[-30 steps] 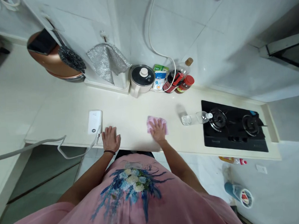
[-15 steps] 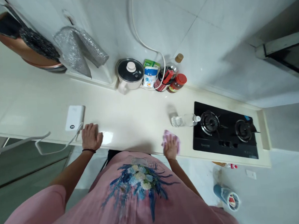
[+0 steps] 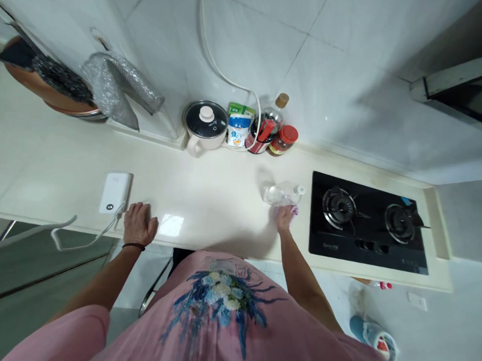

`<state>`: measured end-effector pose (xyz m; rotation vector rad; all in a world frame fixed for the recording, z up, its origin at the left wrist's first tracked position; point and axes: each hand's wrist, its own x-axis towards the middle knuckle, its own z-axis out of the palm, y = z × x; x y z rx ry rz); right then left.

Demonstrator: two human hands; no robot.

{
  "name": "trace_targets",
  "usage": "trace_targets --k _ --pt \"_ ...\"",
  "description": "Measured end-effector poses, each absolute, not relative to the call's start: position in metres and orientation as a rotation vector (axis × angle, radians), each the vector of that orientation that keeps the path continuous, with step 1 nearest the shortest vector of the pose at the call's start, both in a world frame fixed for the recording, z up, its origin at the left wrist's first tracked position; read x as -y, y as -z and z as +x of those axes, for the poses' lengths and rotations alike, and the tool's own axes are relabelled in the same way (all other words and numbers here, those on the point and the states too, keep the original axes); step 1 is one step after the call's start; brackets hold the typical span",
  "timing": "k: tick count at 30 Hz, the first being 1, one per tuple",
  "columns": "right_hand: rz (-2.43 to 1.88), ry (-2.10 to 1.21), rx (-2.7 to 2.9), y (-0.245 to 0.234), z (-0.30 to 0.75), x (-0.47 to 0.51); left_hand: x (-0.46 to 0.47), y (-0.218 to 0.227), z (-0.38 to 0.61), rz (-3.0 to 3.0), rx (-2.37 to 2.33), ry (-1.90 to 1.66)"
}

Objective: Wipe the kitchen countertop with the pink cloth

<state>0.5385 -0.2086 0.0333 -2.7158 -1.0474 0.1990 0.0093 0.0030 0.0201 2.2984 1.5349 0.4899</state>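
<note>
My left hand point(image 3: 138, 224) rests palm down on the pale countertop point(image 3: 209, 195), fingers stretched and thumb apart, holding nothing. Just left of it lies a white power bank point(image 3: 115, 191) with a white cable plugged in. My right hand point(image 3: 284, 218) is closed at the near side of a clear bottle point(image 3: 281, 193) with a white cap. A bunched pink cloth point(image 3: 294, 210) sticks out from the same hand, beside the bottle. The fingertips are partly hidden by the hand itself and the bottle.
A black gas stove point(image 3: 366, 222) lies right of the bottle. Along the wall stand an electric pot point(image 3: 206, 126) with a glass lid, a white packet point(image 3: 239, 131) and a red-lidded jar point(image 3: 283, 140). A white cord point(image 3: 219, 68) hangs down the wall behind them.
My right hand has gone from lying flat on the cloth to closing at the bottle, the cloth now bunched in it. The bottle has shifted left, away from the stove. My left hand stays put.
</note>
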Motion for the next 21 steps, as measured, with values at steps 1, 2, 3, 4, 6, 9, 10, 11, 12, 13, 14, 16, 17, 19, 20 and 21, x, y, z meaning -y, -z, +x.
trace_targets --k 1,2,3,4,6,9,10,11,12,13,14,16,17,19,20,21 --pt "-2.717 -0.234 1.071 -0.033 0.526 0.213 -0.003 -0.019 0.009 2.300 -1.539 -0.491" --pt "-2.720 -0.279 1.136 -0.032 0.513 0.221 -0.003 -0.019 0.009 2.298 -1.545 -0.498" --pt "-2.719 -0.333 1.234 -0.030 0.499 0.232 -0.003 -0.018 0.009 2.296 -1.549 -0.507" --pt "-2.704 -0.404 1.375 -0.029 0.488 0.244 -0.003 -0.017 0.009 2.298 -1.547 -0.514" --pt "-2.647 -0.522 1.648 -0.025 0.475 0.270 -0.004 -0.016 0.009 2.311 -1.540 -0.527" --pt "-2.689 -0.468 1.730 -0.019 0.494 0.287 -0.004 -0.017 0.010 2.323 -1.557 -0.510" --pt "-2.737 -0.395 1.671 -0.017 0.511 0.283 -0.004 -0.019 0.010 2.319 -1.569 -0.488" --pt "-2.780 -0.318 1.596 -0.016 0.530 0.273 -0.004 -0.020 0.010 2.314 -1.582 -0.460" --pt "-2.811 -0.252 1.527 -0.016 0.552 0.258 -0.004 -0.021 0.010 2.308 -1.594 -0.433" --pt "-2.827 -0.206 1.479 -0.015 0.574 0.238 -0.004 -0.021 0.010 2.304 -1.604 -0.413" --pt "-2.832 -0.180 1.451 -0.015 0.596 0.215 -0.004 -0.021 0.010 2.303 -1.611 -0.403" --pt "-2.833 -0.163 1.438 -0.016 0.635 0.163 -0.004 -0.020 0.009 2.312 -1.620 -0.411" --pt "-2.838 -0.154 1.426 -0.016 0.653 0.138 -0.003 -0.018 0.008 2.323 -1.622 -0.423" --pt "-2.856 -0.142 1.391 -0.017 0.682 0.092 -0.002 -0.015 0.006 2.344 -1.622 -0.437" --pt "-2.864 -0.138 1.375 -0.016 0.696 0.073 -0.002 -0.013 0.005 2.346 -1.629 -0.434" --pt "-2.869 -0.138 1.367 -0.015 0.708 0.058 -0.001 -0.012 0.004 2.340 -1.640 -0.422"
